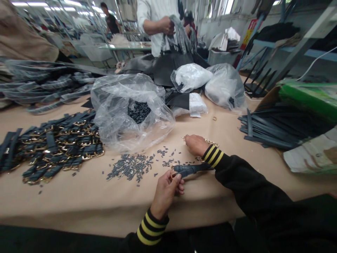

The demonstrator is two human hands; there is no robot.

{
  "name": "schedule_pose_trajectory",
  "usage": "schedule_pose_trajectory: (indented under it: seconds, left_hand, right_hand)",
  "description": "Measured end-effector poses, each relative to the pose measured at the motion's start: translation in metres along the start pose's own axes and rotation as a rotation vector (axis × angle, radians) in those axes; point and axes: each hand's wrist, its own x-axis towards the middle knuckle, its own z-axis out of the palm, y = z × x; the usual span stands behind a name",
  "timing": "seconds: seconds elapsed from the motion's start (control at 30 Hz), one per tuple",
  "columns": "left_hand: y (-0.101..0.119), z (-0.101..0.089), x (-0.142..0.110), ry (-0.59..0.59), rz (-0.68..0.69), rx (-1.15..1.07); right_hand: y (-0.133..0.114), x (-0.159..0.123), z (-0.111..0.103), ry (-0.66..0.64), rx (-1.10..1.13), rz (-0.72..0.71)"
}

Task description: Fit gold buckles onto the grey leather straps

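Note:
My left hand (165,193) grips a dark blue-grey leather strap (191,170) near its end, where a gold-coloured fitting shows by my thumb. My right hand (195,145) pinches a thin gold chain (209,142) above the strap, and my right wrist rests across the strap's far end. Just left of my hands, a scattered pile of small grey sleeves or loops (130,168) lies on the tan paper-covered table (79,200). Several straps with gold buckles (56,149) lie heaped further left.
A clear plastic bag (129,112) holds small dark pieces. Dark strap strips (276,130) lie at right beside a cardboard box (268,98). White bagged items (191,77) sit behind. Across the table, a co-worker (158,24) holds bagged straps; another person (112,21) stands farther back.

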Motion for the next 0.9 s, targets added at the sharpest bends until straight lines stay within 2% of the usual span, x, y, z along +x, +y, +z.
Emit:
schedule_pose_trajectory:
  seconds: [0.1,0.17,0.23,0.3,0.37,0.43,0.63,0.8,0.9]
  left_hand:
    - [0.000,0.001,-0.001,0.016,0.004,-0.012]
    - [0.000,0.002,0.000,0.022,0.012,-0.025]
    - [0.000,0.002,0.000,0.034,0.026,-0.035]
    - [0.001,0.004,-0.001,0.042,0.038,-0.034]
    - [0.002,0.005,-0.002,0.049,0.043,-0.024]
    - [0.003,0.007,-0.003,0.060,0.048,-0.014]
    - [0.001,0.012,-0.007,0.053,0.062,-0.013]
    - [-0.002,0.014,-0.009,-0.015,0.113,-0.016]
    - [-0.003,0.015,-0.008,-0.005,0.113,0.001]
  right_hand:
    - [0.003,-0.024,-0.002,0.128,0.068,-0.008]
    - [0.005,-0.045,0.000,0.169,0.175,-0.068]
    - [0.004,-0.067,0.007,0.174,0.427,-0.160]
    - [0.001,-0.085,0.018,0.121,0.779,-0.227]
    - [-0.003,-0.096,0.031,0.036,1.075,-0.224]
    - [-0.006,-0.102,0.042,0.013,1.244,-0.185]
    - [-0.012,-0.100,0.059,0.124,1.279,-0.057]
    - [-0.016,-0.099,0.064,0.099,1.427,0.040]
    - [-0.016,-0.097,0.067,0.081,1.553,0.073]
